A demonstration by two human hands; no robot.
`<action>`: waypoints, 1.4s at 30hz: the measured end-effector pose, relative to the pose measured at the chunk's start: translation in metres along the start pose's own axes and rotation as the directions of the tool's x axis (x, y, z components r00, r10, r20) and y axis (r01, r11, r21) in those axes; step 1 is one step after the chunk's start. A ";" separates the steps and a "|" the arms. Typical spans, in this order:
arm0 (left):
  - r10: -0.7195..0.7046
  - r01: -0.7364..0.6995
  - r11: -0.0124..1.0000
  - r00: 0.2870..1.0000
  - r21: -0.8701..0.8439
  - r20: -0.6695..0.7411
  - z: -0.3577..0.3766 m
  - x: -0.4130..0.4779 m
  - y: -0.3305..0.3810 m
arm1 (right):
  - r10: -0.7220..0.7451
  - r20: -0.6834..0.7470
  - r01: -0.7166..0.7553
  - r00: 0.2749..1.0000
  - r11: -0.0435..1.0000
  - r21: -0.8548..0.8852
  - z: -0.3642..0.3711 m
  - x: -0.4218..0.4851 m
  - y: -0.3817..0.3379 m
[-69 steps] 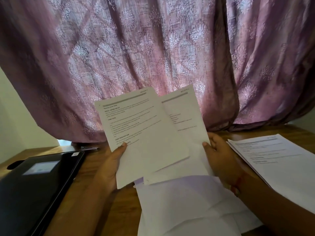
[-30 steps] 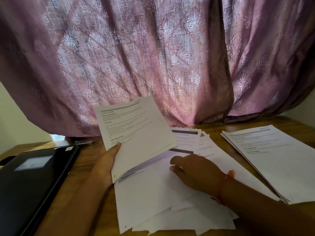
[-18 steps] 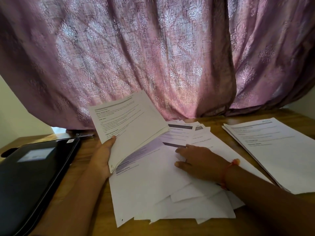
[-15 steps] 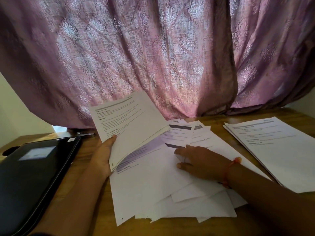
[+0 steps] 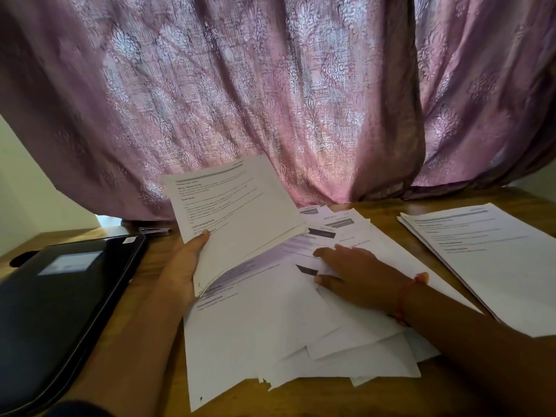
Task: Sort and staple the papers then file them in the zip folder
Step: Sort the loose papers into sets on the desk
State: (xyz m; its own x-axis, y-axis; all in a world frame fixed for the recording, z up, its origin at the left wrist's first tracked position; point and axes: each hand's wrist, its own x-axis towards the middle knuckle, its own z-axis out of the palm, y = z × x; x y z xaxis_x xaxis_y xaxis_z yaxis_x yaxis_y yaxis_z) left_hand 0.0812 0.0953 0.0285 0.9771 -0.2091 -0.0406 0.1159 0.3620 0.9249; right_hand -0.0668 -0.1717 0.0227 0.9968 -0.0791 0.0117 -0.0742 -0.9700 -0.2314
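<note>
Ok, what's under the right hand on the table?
The right hand rests on a loose spread of white printed sheets fanned across the wooden table. A dark header bar shows by the fingers; whatever lies directly beneath the palm is covered.

The brown wooden counter (image 5: 376, 206) shows a smooth, faintly shiny grain. The loose heap of white printed paper sheets (image 5: 270, 335) on it is matt and thin, some edges creased and one bottom edge torn. The raised bundle of white paper pages (image 5: 240, 206) looks the same matt stock, as does the flat white paper stack (image 5: 493, 254) on the right. The black zip folder (image 5: 57, 305) has a smooth, glossy cover with a pale label. The mauve patterned cloth curtain (image 5: 270, 94) is woven, coarse-textured, with a slight sheen. A small metal clip (image 5: 156, 231) glints dully.
</note>
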 end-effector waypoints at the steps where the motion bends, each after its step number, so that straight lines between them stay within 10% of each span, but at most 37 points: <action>1: 0.007 -0.007 1.000 1.000 0.002 0.001 0.000 0.000 0.000 | -0.026 0.012 0.025 1.000 0.999 0.021 0.002 0.001 0.000; 11: -0.036 0.036 0.999 0.999 -0.004 -0.003 -0.004 0.001 0.002 | -0.073 -0.067 0.074 0.995 0.997 0.021 -0.008 -0.010 -0.012; 21: 0.059 -0.007 0.873 0.994 -0.488 0.093 -0.021 0.004 0.016 | 0.001 0.007 0.000 1.000 0.994 -0.112 -0.006 -0.009 -0.012; 29: 0.037 -0.036 0.900 0.999 -0.435 -0.006 -0.021 0.004 0.011 | -0.095 0.092 0.094 0.991 0.995 0.016 -0.007 -0.015 -0.015; 35: 0.013 -0.021 0.935 1.000 -0.354 -0.023 -0.016 0.001 0.010 | 0.050 -0.190 -0.075 0.980 0.988 -0.131 -0.013 -0.013 -0.020; 42: -0.009 0.004 0.955 1.000 -0.295 -0.014 -0.014 0.000 0.008 | -0.026 0.050 0.028 0.998 0.998 -0.051 -0.001 -0.012 -0.027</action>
State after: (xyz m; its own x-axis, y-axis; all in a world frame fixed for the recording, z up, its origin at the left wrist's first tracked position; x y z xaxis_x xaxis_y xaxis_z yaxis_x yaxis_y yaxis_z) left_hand 0.0846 0.1112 0.0310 0.9785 -0.1991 -0.0539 0.1673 0.6132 0.7720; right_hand -0.0769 -0.1448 0.0296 0.9986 -0.0424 -0.0311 -0.0474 -0.9822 -0.1815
